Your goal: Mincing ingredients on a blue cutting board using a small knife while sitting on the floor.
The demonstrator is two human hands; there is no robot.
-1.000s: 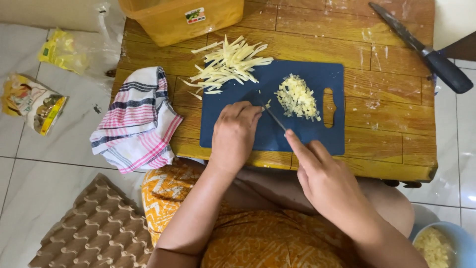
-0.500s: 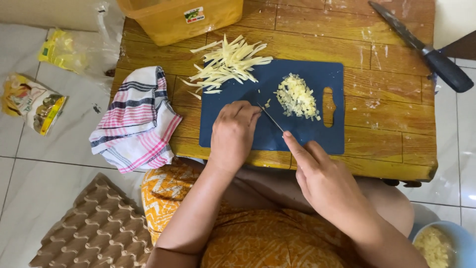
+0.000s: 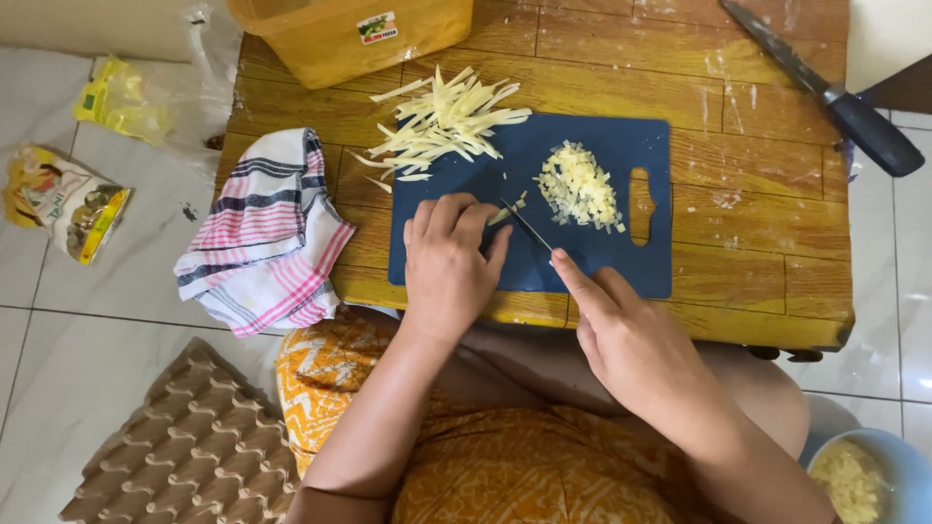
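A dark blue cutting board [image 3: 602, 267] lies on a low wooden table [image 3: 767, 194]. My left hand [image 3: 449, 262] presses down on a few pale potato strips [image 3: 507, 213] on the board. My right hand [image 3: 621, 335] grips a small knife [image 3: 526, 226] whose blade meets those strips. To the right of the blade sits a heap of diced potato [image 3: 580, 186]. A pile of long potato strips [image 3: 447, 121] lies across the board's upper left corner and the table.
A striped cloth [image 3: 262, 238] hangs over the table's left edge. A yellow plastic tub [image 3: 354, 39] stands at the back, a large black-handled knife [image 3: 825, 92] at the right. A cardboard egg tray [image 3: 184, 456], snack packets [image 3: 63, 199] and a blue bowl of dice [image 3: 859, 480] are on the floor.
The knife blade has shifted slightly along the strips under my left hand; both hands stay in nearly the same place.
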